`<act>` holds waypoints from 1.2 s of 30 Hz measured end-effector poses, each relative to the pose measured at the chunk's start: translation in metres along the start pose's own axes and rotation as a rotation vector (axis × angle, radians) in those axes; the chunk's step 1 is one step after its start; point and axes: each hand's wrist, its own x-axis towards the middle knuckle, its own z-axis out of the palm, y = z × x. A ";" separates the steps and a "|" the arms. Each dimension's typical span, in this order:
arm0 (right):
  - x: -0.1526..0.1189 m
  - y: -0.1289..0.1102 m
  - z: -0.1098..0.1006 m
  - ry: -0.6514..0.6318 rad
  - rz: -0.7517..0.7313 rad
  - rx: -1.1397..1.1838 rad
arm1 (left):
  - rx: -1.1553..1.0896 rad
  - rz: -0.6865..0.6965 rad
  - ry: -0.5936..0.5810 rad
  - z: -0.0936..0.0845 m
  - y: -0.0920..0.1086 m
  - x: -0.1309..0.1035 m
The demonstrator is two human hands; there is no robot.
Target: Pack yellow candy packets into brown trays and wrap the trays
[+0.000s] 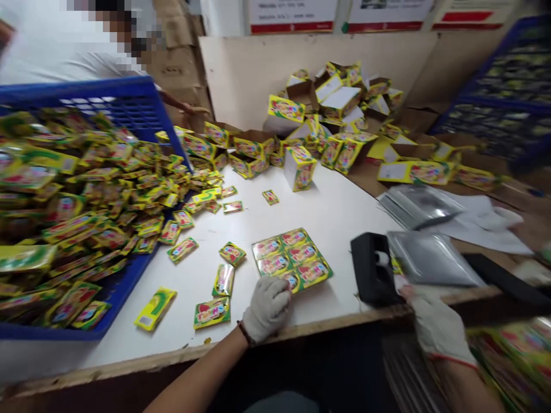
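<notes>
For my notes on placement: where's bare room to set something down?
The widest bare patch of white tabletop lies between the yellow-green rectangular packet block, black plastic tape dispenser and silver plastic stacks. A narrower strip separates block and dispenser. Crowded: left, around the blue plastic crate; back, with yellow cardboard cartons.

The white-topped counter [344, 209] carries a blue plastic crate [124, 92] at left, with loose yellow-green packets [183, 250] beside it. Nearer the front edge sit a two-by-three packet block [297, 255] and a black tape dispenser [368, 272]; printed cartons [303, 172] crowd the back.
</notes>
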 end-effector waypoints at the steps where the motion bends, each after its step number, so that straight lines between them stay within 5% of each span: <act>1: -0.007 -0.009 -0.006 0.016 0.068 0.018 | 0.002 0.010 -0.022 -0.001 -0.002 0.002; 7: -0.054 -0.042 -0.015 0.025 0.283 0.195 | -0.009 0.092 -0.025 0.002 -0.015 0.015; 15: -0.057 -0.015 0.006 -0.025 0.364 0.173 | -0.030 0.125 0.011 0.004 -0.015 0.023; 19: -0.074 -0.027 0.009 -0.205 0.323 0.281 | -0.050 0.083 -0.013 0.003 -0.012 0.019; 26: -0.083 -0.106 0.068 -0.698 0.186 0.779 | -0.018 0.008 -0.121 -0.002 -0.007 0.014; 30: -0.078 -0.127 0.098 -0.748 0.193 0.704 | -0.018 -0.027 -0.185 -0.006 -0.003 0.017; 36: -0.083 -0.119 0.112 -0.774 0.223 0.678 | 0.039 -0.056 -0.374 -0.023 0.012 0.035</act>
